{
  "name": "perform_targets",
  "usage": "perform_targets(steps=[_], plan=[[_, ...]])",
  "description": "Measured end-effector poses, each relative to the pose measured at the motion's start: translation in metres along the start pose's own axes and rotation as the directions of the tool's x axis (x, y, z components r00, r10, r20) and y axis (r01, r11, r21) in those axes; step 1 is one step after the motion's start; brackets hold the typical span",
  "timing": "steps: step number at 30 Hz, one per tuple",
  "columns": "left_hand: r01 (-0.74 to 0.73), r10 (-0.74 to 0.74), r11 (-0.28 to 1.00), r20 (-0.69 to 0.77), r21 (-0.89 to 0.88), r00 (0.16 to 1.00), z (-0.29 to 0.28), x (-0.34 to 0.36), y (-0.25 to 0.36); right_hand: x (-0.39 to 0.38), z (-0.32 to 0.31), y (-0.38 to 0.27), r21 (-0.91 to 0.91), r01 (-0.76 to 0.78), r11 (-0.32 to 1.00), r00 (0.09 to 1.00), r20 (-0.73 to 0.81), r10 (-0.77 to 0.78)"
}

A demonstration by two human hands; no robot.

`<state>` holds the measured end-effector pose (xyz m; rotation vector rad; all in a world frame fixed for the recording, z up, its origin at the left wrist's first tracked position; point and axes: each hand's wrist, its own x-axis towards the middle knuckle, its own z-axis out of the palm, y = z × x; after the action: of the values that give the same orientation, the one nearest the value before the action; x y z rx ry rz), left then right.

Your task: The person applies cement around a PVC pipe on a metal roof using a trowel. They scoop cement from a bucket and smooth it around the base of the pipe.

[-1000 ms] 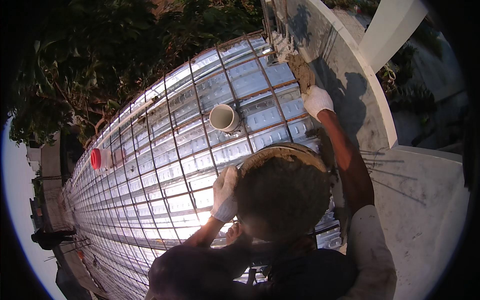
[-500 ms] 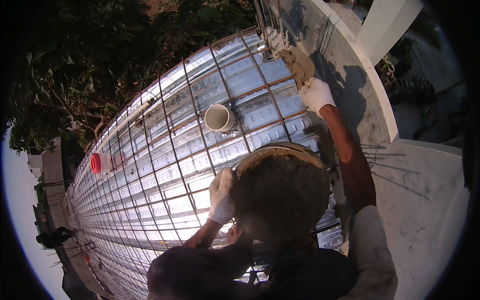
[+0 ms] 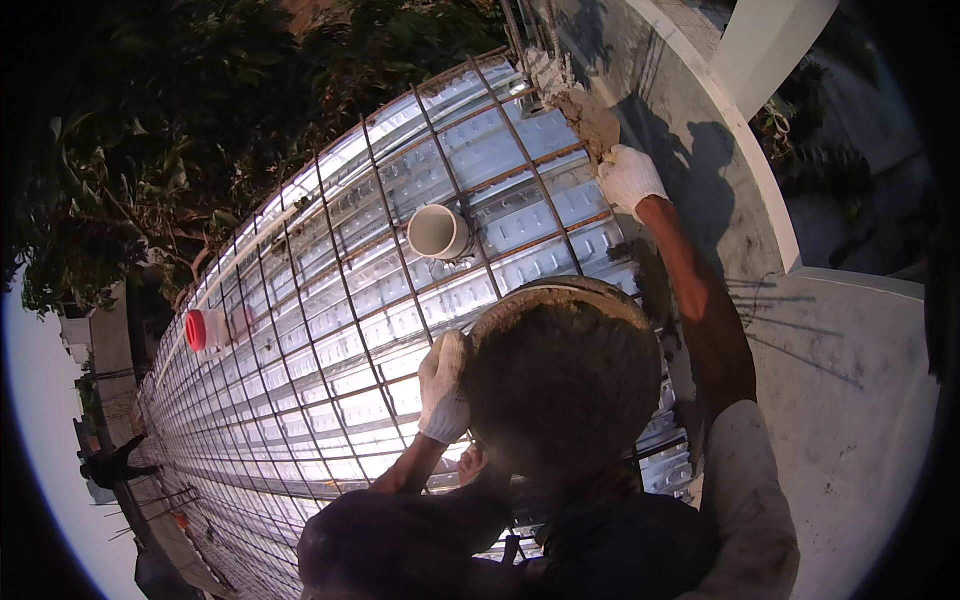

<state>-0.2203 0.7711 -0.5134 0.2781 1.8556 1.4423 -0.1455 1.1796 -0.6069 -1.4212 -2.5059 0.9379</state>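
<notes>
My left hand (image 3: 445, 388), in a white knit glove, grips the left rim of a round pan (image 3: 566, 288). Dark wet mortar (image 3: 565, 385) lies in the pan, in front of my body. My right arm is stretched forward along the wall, and the gloved right hand (image 3: 630, 180) is closed beside a lump of brown mortar (image 3: 590, 122) at the foot of the wall. Whatever that hand holds is hidden by its fingers and the mortar. Under both hands spreads a rebar grid (image 3: 385, 240) over shiny ribbed metal decking (image 3: 520, 210).
A short upright pipe (image 3: 437, 233) stands in the grid. Left of it lies a clear container with a red lid (image 3: 196, 330). A plastered wall (image 3: 740, 180) curves along the right, with rebar uprights (image 3: 530, 35) at its far end. Another person (image 3: 115, 465) is at far left.
The view has shifted slightly. My right hand stays closed by the mortar lump, and my left hand keeps its grip on the pan. At far left, the other person has changed posture.
</notes>
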Motion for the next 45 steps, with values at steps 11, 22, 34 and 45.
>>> perform_targets(steps=[11,22,34,45], plan=[[0.007,-0.007,0.999,0.001,-0.051,1.000,0.007,-0.002,0.008,0.007,-0.009,0.003,-0.075,0.043,0.996,0.998,-0.033,-0.046],[-0.019,0.020,1.000,0.030,-0.023,0.999,-0.004,0.001,-0.002,-0.044,-0.027,0.042,0.835,-0.503,0.224,0.861,0.463,0.208],[0.033,-0.033,0.996,0.004,-0.086,0.999,0.001,-0.002,0.006,-0.058,-0.042,0.021,0.861,-0.473,0.187,0.881,0.457,0.124],[0.067,-0.068,0.996,-0.026,-0.058,0.997,0.003,0.000,0.005,0.045,-0.035,-0.013,0.641,-0.550,0.535,0.777,0.627,0.047]])
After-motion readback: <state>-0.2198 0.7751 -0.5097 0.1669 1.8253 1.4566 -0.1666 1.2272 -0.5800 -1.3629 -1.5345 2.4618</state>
